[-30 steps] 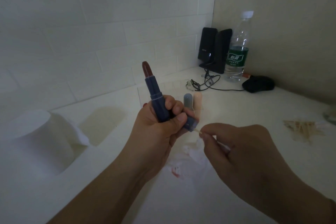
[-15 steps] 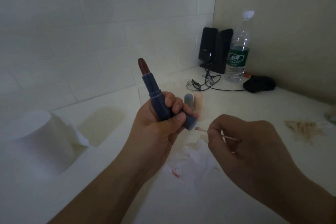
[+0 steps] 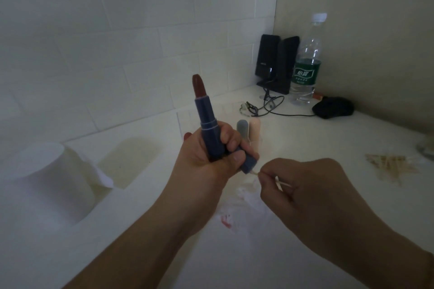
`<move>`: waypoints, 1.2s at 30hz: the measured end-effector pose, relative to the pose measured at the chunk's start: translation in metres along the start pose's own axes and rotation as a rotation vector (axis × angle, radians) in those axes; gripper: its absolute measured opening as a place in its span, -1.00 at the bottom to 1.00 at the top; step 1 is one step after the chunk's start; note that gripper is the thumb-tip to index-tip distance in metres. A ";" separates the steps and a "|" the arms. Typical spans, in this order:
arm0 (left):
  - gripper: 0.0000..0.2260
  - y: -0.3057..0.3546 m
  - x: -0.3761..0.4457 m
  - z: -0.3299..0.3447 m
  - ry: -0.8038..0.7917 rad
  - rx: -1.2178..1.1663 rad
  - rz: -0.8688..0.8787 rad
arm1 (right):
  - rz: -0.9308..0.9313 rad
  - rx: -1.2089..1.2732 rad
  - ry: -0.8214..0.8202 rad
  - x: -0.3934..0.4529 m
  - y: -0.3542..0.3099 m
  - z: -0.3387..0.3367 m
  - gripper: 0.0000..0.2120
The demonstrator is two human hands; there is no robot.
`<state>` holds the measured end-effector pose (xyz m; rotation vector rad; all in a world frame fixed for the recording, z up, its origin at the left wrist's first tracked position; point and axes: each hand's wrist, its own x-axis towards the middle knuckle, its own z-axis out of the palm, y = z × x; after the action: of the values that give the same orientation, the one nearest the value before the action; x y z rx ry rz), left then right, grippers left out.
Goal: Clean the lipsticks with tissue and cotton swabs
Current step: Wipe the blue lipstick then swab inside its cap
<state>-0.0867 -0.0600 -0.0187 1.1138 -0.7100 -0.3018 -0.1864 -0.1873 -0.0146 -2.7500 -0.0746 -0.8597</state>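
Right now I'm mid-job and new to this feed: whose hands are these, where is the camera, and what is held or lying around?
There is no machine here: a person's bare hands, seen from a camera worn on the head and looking down. The left hand grips an open blue lipstick, red tip up. The right hand pinches a cotton swab, its tip at the lipstick's base. On the white counter lie a stained tissue, a tissue roll, a pile of swabs, a water bottle and black speakers.

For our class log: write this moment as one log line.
left hand: holds lipstick upright | right hand: pinches cotton swab at lipstick base | stained tissue: on counter below
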 end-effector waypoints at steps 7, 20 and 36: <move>-0.75 -0.002 0.000 0.001 0.006 0.003 -0.013 | 0.016 -0.044 -0.030 -0.002 0.001 0.000 -0.80; -0.77 -0.005 -0.001 0.003 0.019 0.055 -0.021 | 0.081 0.033 -0.062 0.000 0.003 0.000 -0.73; -0.68 -0.010 -0.001 0.011 0.172 -0.010 -0.054 | 0.193 -0.252 -0.059 0.005 -0.005 0.008 -0.65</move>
<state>-0.0936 -0.0711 -0.0249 1.1361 -0.5262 -0.2521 -0.1786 -0.1805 -0.0174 -2.9508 0.3039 -0.7820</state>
